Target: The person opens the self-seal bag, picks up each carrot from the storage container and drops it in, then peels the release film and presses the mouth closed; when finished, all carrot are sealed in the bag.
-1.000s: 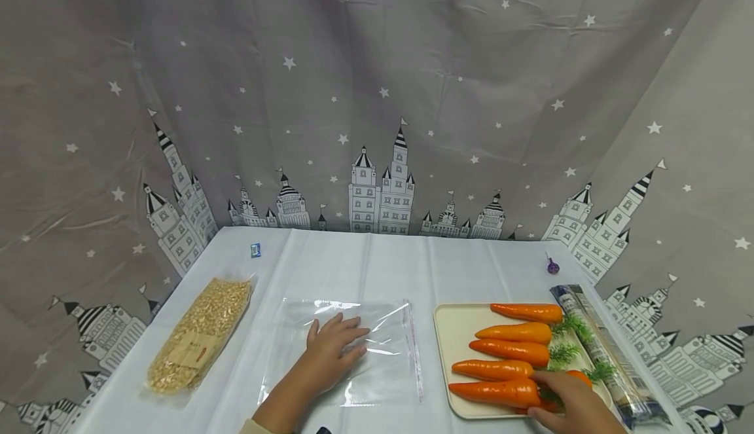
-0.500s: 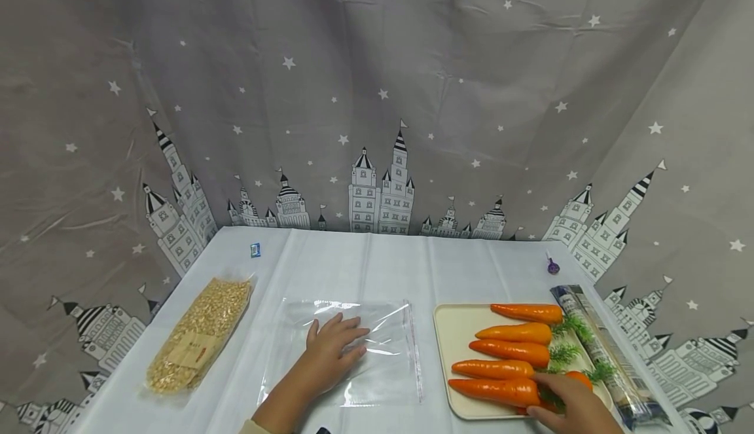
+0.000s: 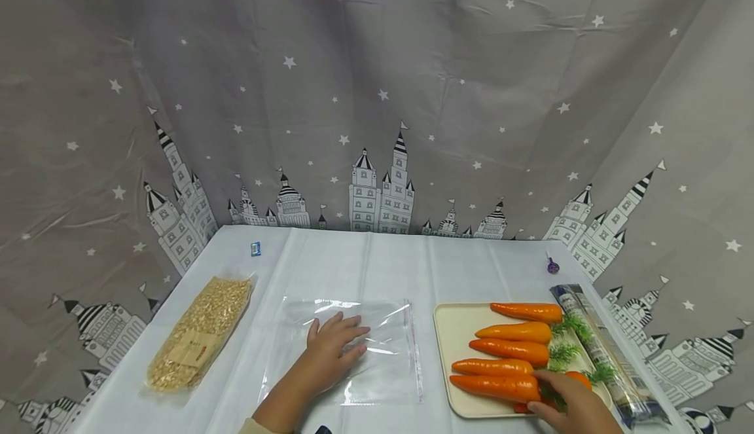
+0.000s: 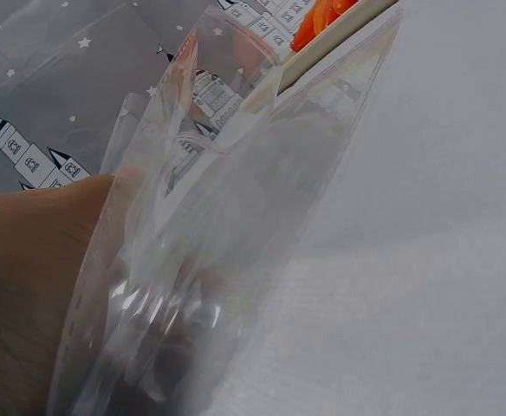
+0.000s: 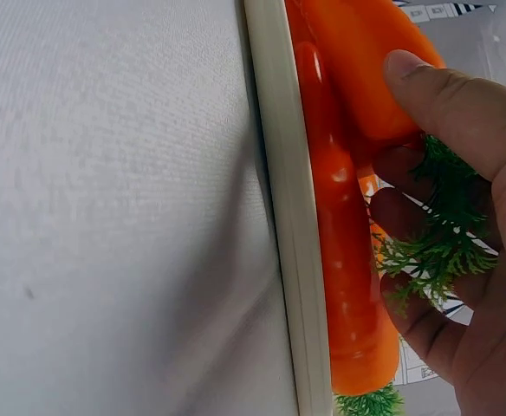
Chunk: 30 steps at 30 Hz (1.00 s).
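Observation:
My left hand [image 3: 334, 354] lies with spread fingers over a clear plastic zip bag [image 3: 385, 372]. In the left wrist view, the see-through film of the bag [image 4: 236, 208] covers much of the picture beside my hand. At the right stands a cream tray [image 3: 450, 323] of orange carrots with feathery green tops. My right hand [image 3: 574, 402] grips the blunt end of the nearest upper carrot [image 3: 491, 387]. Up close, its thumb presses the upper carrot [image 5: 357, 61], with the fingers curled at the far side near the green top [image 5: 444, 234]. A redder carrot [image 5: 340, 234] lies underneath, along the tray rim.
A long clear pack of pale grains [image 3: 200, 329] lies at the left. Beyond the tray's right side is a long, narrow plastic package [image 3: 612, 355]. A small blue packet [image 3: 256, 249] and a small purple item [image 3: 552, 266] lie toward the back, before a grey curtain [image 3: 377, 93].
The carrot in my right hand has shifted slightly away from me, its tip raised a little in the view. My left hand has stayed in place on the bag.

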{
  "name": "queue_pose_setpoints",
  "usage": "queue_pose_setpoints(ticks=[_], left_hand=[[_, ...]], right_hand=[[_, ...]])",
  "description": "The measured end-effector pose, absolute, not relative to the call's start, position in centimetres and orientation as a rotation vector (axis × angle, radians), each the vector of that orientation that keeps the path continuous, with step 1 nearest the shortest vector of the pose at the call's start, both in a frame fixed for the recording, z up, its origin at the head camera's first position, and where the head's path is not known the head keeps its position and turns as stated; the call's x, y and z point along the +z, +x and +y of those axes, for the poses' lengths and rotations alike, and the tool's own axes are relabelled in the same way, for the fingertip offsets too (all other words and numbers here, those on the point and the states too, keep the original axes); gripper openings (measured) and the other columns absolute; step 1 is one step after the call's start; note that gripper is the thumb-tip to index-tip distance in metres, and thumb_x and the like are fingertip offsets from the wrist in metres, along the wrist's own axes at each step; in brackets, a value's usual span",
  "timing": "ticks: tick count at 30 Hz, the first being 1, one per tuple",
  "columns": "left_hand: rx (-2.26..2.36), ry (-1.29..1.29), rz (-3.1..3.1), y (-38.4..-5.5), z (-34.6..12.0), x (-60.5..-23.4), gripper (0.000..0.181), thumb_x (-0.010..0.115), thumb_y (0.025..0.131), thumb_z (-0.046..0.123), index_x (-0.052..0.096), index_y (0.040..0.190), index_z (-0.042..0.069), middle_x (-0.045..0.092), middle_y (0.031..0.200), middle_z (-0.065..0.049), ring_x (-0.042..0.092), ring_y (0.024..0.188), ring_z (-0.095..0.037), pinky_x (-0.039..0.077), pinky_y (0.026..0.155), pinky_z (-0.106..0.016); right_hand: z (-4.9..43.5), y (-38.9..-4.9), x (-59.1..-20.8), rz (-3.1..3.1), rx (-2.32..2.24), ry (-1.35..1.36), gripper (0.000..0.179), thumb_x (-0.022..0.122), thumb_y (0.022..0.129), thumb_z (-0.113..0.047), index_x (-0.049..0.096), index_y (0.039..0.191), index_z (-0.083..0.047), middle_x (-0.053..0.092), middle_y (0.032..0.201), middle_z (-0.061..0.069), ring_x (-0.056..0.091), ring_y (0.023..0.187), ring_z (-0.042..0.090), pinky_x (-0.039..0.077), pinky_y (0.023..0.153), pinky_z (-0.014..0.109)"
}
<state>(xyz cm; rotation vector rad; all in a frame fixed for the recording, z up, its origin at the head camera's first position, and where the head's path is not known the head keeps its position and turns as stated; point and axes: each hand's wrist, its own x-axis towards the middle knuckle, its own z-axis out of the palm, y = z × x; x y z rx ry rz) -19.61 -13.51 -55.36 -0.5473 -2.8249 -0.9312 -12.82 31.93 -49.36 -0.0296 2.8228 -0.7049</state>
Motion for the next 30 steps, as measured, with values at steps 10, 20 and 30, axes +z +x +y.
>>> queue_pose_setpoints(ticks=[10,20,30], left_hand=[[-0.89,-0.556,-2.81,-19.7,-13.5,-55.0,0.034,0.069,0.1,0.037,0.072,0.132,0.026,0.062,0.149,-0.005,0.044,0.147,-0.043,0.013,0.114,-0.082],[-0.921,-0.549,-2.834,-19.7,-13.4,-55.0,0.035,0.067,0.101,0.038,0.071,0.133,0.027,0.06,0.151,-0.004,0.041,0.149,-0.042,0.009,0.117,-0.079],[-0.921,-0.545,-2.836,-19.5,-13.4,-55.2,0.034,0.067,0.101,0.038,0.072,0.133,0.027,0.061,0.15,-0.002,0.042,0.15,-0.041,0.009,0.117,-0.077]], right_hand=[[31.2,-13.2,-48.9,2.91,-0.685,-0.067,0.069,0.084,0.085,-0.044,0.065,0.136,-0.001,0.069,0.13,0.017,0.067,0.117,0.039,0.057,0.094,0.055],[29.6,-13.3,-48.7,2.955,-0.76,0.022,0.067,0.084,0.087,-0.041,0.064,0.138,-0.004,0.069,0.132,0.016,0.066,0.119,0.04,0.056,0.095,0.057],[27.6,-13.8,-48.7,3.023,-0.737,-0.016,0.06,0.086,0.084,-0.039,0.069,0.133,-0.01,0.073,0.126,0.012,0.069,0.113,0.037,0.058,0.092,0.056]])
